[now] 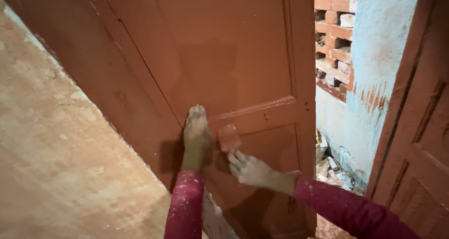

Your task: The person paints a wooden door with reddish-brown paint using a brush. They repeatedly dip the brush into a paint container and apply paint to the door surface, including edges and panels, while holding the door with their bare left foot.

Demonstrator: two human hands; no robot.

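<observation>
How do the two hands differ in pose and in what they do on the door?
The left hand lies flat on the door, fingers together pointing up, and holds nothing; the right hand grips a small reddish pad against the panel. The left hand sits higher; the right hand sits lower and reaches in from the side. Both are dusty, with dark red sleeves.

Dim warm light — soft shadows on door, slight blur.
</observation>
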